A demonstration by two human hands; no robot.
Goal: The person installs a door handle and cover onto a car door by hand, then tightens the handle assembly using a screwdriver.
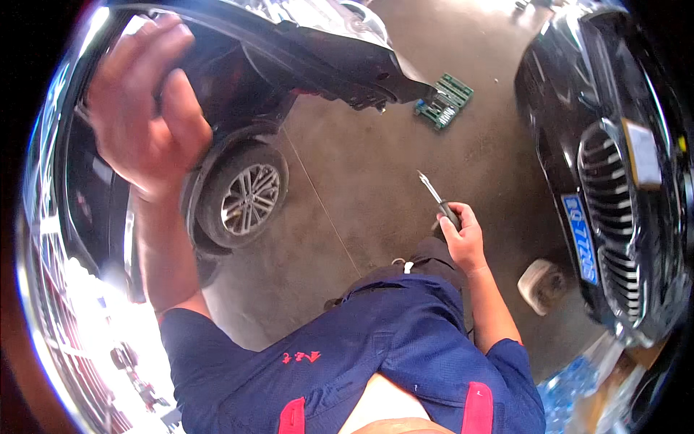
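Our right grip (465, 237), closed around a slim, dark-handled metal tool (445, 208), holds it out in front of us, while our raised, blurred left grip (150, 108) looks half open and empty beside the black car (224, 94) at left. Turning carelessly could scrape the bare tip along that car or another black car (564, 94) at right, and a green tool case (446, 103) obstructs the far floor (390, 137).

Blurred left fingers (183, 108); indistinct toolkit pieces (442, 108)
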